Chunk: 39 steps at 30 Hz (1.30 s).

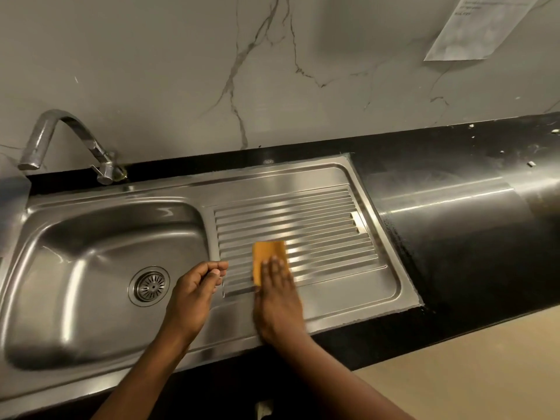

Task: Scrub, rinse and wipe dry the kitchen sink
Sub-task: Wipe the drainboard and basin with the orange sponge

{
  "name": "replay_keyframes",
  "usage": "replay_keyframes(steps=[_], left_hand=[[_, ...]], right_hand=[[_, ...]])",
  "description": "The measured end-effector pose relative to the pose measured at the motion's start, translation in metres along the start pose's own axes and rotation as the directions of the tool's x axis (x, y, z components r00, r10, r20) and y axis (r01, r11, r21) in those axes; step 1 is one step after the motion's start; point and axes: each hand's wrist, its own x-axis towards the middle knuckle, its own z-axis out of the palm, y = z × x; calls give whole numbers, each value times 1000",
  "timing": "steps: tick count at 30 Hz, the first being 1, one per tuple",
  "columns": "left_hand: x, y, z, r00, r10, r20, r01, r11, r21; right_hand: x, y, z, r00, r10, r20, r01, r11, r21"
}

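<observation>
Right hand (277, 294) is flat on the orange sponge (268, 256), palm and fingers spread over its near half and pressing it onto the ribbed drainboard (321, 225) of the steel sink (272, 177). The hand is blurred, so I'd guess it's mid-stroke, though I can't tell which way. Left hand (194, 291) hovers just beside it over the basin's edge, fingers loosely curled, thumb near the fingertips, holding nothing that I can see.

To do this bit well, run the sponge along the ribs rather than across them, so it gets down into the grooves. Keep the pressure even and work towards the basin (100, 268), so the muck drains to the strainer (150, 285). The flat margin round the ribs needs a pass too. The tap (60, 140) sits at the back left, no water running; the metal looks fairly dry, so rinsing is yet to come.
</observation>
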Motion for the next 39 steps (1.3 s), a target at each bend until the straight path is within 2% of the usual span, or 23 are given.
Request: replay_keyframes(steps=[4,8,10,14,19,23,27,39], left_hand=[[-3,0,2,1000,9,-11,-9,1000,-4],[-3,-3,7,1000,4,-14,-4,1000,-21],[-2,-3,13,1000,4,-9,-4,1000,-24],[0,2,29,1000,-5,-18,5,999,-52],[1,5,49,999,-10,-33,8,998,-59],[5,5,64,999,-23,-36,21,998,-62],[10,5,75,998,-34,-43,32,998,-61],[16,10,81,984,-84,-158,76,995,-58]], right_hand=[[-7,-41,18,975,-203,87,206,978,-31],[-19,-19,13,880,-440,177,462,880,-109],[-30,4,6,849,-495,184,521,844,-130],[-47,73,-7,903,-424,66,427,876,-225],[-50,159,-51,995,-83,-62,63,961,-268],[-38,201,-77,984,112,-136,-148,945,-292],[-21,209,-82,987,124,-99,-141,971,-193],[114,205,-114,990,32,-140,-50,991,-127]])
